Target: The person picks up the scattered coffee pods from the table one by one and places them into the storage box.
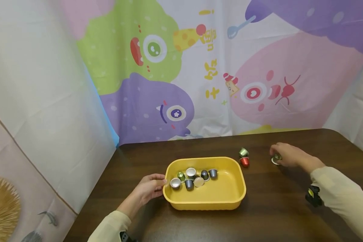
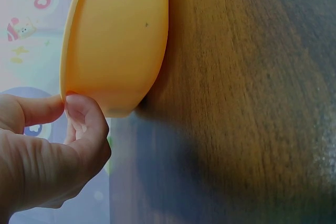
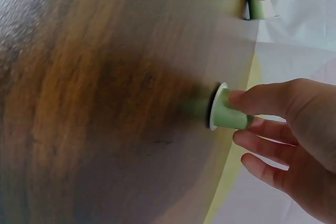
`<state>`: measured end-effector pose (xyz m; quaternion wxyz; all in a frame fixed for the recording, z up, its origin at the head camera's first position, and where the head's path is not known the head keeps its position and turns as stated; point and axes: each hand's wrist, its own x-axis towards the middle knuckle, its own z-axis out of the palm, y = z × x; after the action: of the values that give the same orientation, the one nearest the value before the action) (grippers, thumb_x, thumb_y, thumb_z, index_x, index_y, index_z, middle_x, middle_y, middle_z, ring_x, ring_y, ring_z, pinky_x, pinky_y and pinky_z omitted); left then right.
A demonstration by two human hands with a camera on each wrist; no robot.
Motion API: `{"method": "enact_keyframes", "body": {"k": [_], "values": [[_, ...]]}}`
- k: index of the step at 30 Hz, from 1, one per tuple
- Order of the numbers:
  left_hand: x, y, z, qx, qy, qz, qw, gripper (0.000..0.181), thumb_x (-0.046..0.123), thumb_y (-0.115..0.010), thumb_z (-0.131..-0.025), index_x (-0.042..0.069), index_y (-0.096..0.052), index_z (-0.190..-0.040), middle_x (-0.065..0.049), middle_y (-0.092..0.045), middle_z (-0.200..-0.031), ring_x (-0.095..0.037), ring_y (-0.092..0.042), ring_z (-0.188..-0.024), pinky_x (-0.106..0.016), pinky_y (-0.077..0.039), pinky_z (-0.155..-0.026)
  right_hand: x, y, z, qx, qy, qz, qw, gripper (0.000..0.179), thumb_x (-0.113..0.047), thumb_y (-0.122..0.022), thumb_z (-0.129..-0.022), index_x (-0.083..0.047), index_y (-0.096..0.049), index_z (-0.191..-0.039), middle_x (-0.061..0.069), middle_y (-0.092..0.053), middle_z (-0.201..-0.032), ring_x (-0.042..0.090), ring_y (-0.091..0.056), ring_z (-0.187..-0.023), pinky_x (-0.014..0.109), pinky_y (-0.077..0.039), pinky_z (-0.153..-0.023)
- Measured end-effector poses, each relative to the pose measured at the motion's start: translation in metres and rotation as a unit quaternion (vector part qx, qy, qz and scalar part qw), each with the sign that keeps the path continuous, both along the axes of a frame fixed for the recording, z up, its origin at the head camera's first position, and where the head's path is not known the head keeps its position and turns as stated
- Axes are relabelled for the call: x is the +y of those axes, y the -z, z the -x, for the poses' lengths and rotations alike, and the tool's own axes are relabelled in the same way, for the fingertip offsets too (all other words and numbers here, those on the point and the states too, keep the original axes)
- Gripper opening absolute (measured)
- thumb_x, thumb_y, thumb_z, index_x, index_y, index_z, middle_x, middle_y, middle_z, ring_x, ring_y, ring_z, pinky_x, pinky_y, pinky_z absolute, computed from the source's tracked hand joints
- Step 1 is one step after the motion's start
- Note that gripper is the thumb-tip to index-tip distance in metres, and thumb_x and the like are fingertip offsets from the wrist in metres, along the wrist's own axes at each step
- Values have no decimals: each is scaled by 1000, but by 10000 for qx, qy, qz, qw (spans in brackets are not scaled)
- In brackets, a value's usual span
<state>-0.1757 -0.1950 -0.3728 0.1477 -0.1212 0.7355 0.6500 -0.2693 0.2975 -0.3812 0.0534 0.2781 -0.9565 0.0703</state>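
Note:
A yellow plastic tray (image 1: 205, 205) stands on the table with several coffee capsules grouped in its left half. My left hand (image 1: 149, 189) pinches the rim at the tray's left end; in the left wrist view the thumb and index finger (image 2: 86, 114) meet on its edge. To the right of the tray, my right hand (image 1: 290, 155) holds a green coffee capsule (image 3: 227, 111) between thumb and fingers, its wide rim facing the tabletop. Between the tray and that hand, a red capsule (image 1: 244, 161) and another green capsule (image 1: 243, 152) lie close together.
The dark wooden table (image 1: 278, 208) carries everything, its far edge against a printed cartoon curtain (image 1: 211, 111). A white curtain (image 1: 48, 101) hangs along the left side. Dark bands (image 1: 314, 195) sit on the wrists.

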Motion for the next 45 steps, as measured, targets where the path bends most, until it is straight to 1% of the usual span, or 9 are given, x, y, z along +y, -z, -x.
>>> {"method": "enact_keyframes", "body": {"k": [10, 14, 18, 25, 30, 40, 45], "values": [[1, 0, -1, 48, 17, 4, 10000, 30, 4, -58, -95, -9, -53, -122, -5, -61, -89, -12, -58, -74, -26, -54, -68, 8, 13, 5, -160, -36, 57, 9998, 22, -1, -77, -74, -7, -60, -88, 6, -60, -84, 19, -57, -77, 37, -48, -67], [1, -1, -1, 28, -9, 37, 10000, 29, 4, -57, -95, -8, -53, -121, -6, -62, -89, -13, -58, -75, -25, -54, -68, 8, 14, 5, -170, -71, 66, 9998, 20, -2, -76, -76, -7, -60, -88, 5, -60, -84, 17, -56, -76, 36, -48, -66], [1, -1, -2, 8, -58, 29, 10000, 28, 3, -57, -95, -8, -54, -120, -6, -62, -89, -13, -58, -74, -25, -54, -67, 8, 14, 5, -140, -72, 63, 9999, 20, -3, -76, -76, -7, -60, -87, 4, -60, -83, 17, -56, -75, 35, -48, -66], [1, -2, -3, 32, 25, 2, 10000, 30, 4, -57, -95, -9, -52, -122, -6, -61, -90, -12, -58, -75, -25, -54, -69, 8, 15, 0, -176, 2, 150, 9997, 21, -6, -78, -76, -8, -61, -88, 4, -61, -84, 16, -56, -76, 35, -47, -66], [1, -2, -2, 43, 6, -12, 10000, 30, 4, -57, -95, -9, -53, -121, -5, -61, -89, -12, -57, -74, -25, -54, -68, 6, 15, -4, -4, 0, 268, 9996, 21, -6, -78, -76, -9, -61, -88, 2, -60, -85, 14, -56, -77, 34, -48, -67], [0, 1, 0, 39, -17, -5, 10000, 29, 4, -58, -94, -8, -54, -120, -5, -61, -89, -12, -58, -74, -25, -54, -68, 0, 15, -11, 438, -5, 249, 9987, 22, -11, -79, -76, -11, -62, -90, -1, -59, -85, 11, -56, -76, 35, -48, -66], [0, 1, 0, 37, 21, -53, 10000, 30, 4, -58, -95, -9, -52, -121, -4, -61, -89, -12, -57, -74, -25, -54, -67, -5, 12, -16, 714, -115, 237, 9971, 23, -11, -80, -75, -12, -63, -90, -2, -58, -84, 11, -56, -75, 35, -48, -66]]}}
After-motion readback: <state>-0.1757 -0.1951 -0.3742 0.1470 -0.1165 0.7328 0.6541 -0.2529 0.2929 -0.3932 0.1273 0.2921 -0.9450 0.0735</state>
